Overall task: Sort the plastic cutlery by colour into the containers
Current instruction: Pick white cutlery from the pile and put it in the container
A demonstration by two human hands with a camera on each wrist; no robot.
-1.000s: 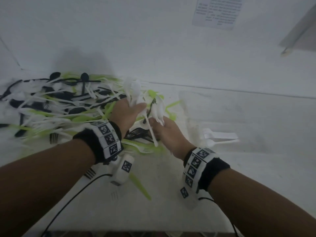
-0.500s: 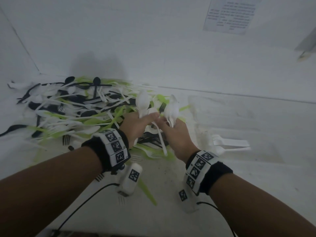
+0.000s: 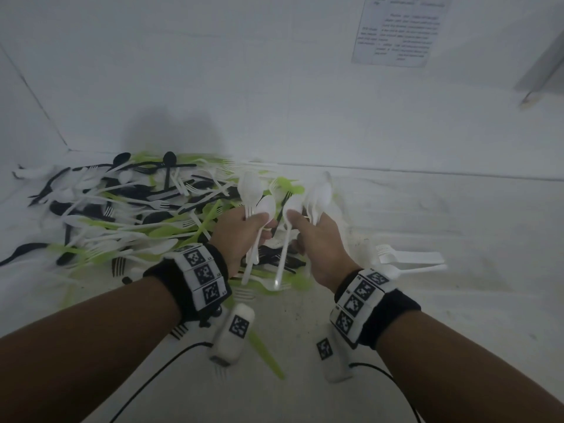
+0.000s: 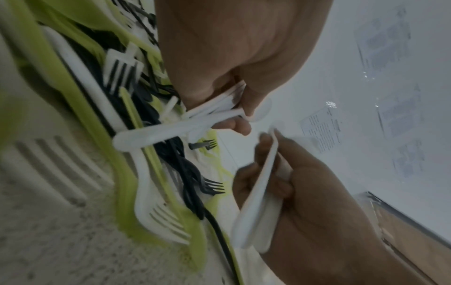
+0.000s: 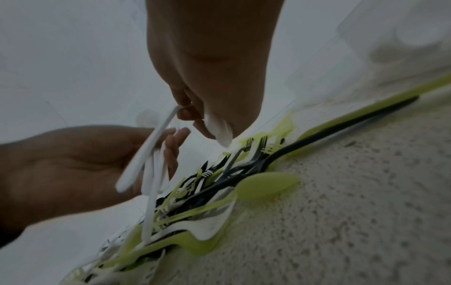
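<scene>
My left hand (image 3: 259,227) grips a bunch of white spoons (image 3: 254,193) by the handles, bowls up, just above the pile's right edge. Close beside it, my right hand (image 3: 297,228) holds more white spoons (image 3: 320,193) and one long white handle (image 3: 282,254). In the left wrist view the left hand (image 4: 234,117) is curled round white handles (image 4: 171,131). In the right wrist view the right hand (image 5: 202,123) pinches white cutlery (image 5: 219,133). A mixed pile of white, black and green cutlery (image 3: 122,209) covers the surface to the left.
A clear container (image 3: 442,209) stands at the right with a few white pieces (image 3: 409,257) in it. One green knife (image 3: 265,352) lies near the front between my wrists. A white wall with a paper sheet (image 3: 396,32) closes the back.
Both hands have risen from the pile with white spoons in them, and the bunches now stand higher and closer together.
</scene>
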